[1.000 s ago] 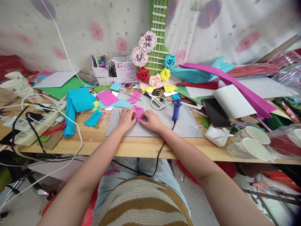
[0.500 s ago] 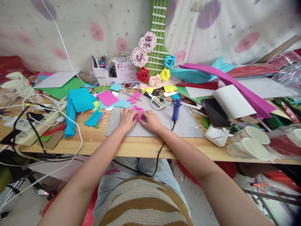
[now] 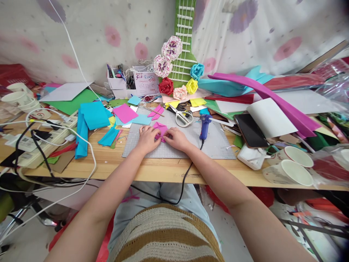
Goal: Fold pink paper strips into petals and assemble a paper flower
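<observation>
A small folded piece of magenta paper (image 3: 160, 127) lies on the grey cutting mat (image 3: 215, 145), between my hands. My left hand (image 3: 148, 139) has its fingertips closed on the paper's left edge. From the other side my right hand (image 3: 176, 139) pinches the near right part of the same piece. My fingers cover its near edge, so the fold there is partly hidden. Scissors (image 3: 184, 118) with pale handles rest on the mat just beyond my right hand. A blue glue gun (image 3: 204, 127) stands to the right, its black cord running off the table edge.
Magenta paper squares (image 3: 125, 113) and blue paper (image 3: 94, 115) lie to the left. A power strip (image 3: 49, 142) with tangled cables sits further left. On the right are a phone (image 3: 251, 131) and paper cups (image 3: 289, 173). Paper flowers (image 3: 166, 86) and a green guitar-like piece (image 3: 184, 54) stand behind.
My fingers have shifted slightly on the magenta paper, and a little more of its far part shows. Both hands stay in nearly the same place; nothing else has visibly moved.
</observation>
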`<state>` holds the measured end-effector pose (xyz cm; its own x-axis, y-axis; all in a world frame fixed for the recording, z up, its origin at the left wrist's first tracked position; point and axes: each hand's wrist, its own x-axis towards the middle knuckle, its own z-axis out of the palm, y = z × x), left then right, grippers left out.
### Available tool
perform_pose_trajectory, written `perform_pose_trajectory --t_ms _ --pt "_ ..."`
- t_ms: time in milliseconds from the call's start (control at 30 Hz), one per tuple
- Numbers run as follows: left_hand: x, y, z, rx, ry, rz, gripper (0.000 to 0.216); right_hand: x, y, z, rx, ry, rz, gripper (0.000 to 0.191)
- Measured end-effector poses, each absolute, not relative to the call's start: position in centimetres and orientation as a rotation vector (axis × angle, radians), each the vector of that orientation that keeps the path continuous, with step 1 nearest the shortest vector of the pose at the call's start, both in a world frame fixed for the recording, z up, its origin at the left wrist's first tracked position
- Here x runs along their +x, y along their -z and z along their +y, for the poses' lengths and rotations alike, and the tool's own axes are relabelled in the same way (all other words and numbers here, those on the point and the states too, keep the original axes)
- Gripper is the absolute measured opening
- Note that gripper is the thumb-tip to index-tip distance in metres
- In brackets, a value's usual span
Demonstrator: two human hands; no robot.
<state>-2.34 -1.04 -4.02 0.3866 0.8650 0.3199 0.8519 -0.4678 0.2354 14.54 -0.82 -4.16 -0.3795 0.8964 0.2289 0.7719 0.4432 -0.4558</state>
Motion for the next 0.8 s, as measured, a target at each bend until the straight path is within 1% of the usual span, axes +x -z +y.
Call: perform_pose_trajectory --t_ms 167,567,800 --pt "-2.26 4.14 -1.04 2.589 -0.598 1.634 0.016 14.37 3.97 -1.24 -1.407 -0.359 -2.277 0.017" --pt "-2.44 4.24 -0.88 2.517 -0.659 1.581 0.008 14.23 4.37 -1.32 -1.400 -0.227 -2.329 0.016" --pt "-2.40 4.25 -0.89 2.522 -0.619 1.657 0.011 14.16 4.20 -1.50 -1.413 -0.192 -2.352 0.018"
